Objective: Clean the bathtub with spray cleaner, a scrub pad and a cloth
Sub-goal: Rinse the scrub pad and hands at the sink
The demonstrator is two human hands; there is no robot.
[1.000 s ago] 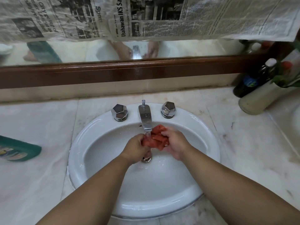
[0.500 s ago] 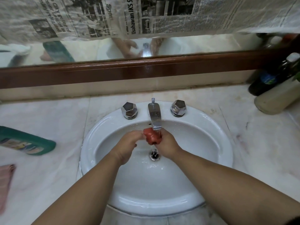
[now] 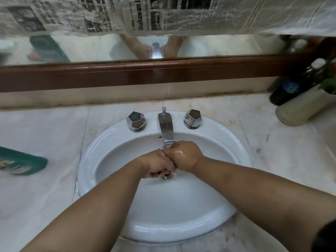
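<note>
Since water runs from the spout point(image 3: 166, 131), we hold both fists pressed together just beneath it, over the sink point(image 3: 109, 140), likely to rinse. The left hand point(image 3: 156, 165) curls low and the wet right hand point(image 3: 185, 155) curls against it. No cloth shows, and we cannot tell whether they grip one. A bottle point(image 3: 21, 162) lies well left of our left hand.

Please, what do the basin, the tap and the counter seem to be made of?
Basin: likely glazed ceramic, glossy white with sharp highlights.
Tap: chromed metal, mirror-like reflections.
Counter: probably polished marble or look-alike stone, pale with faint veins and joints.
</note>
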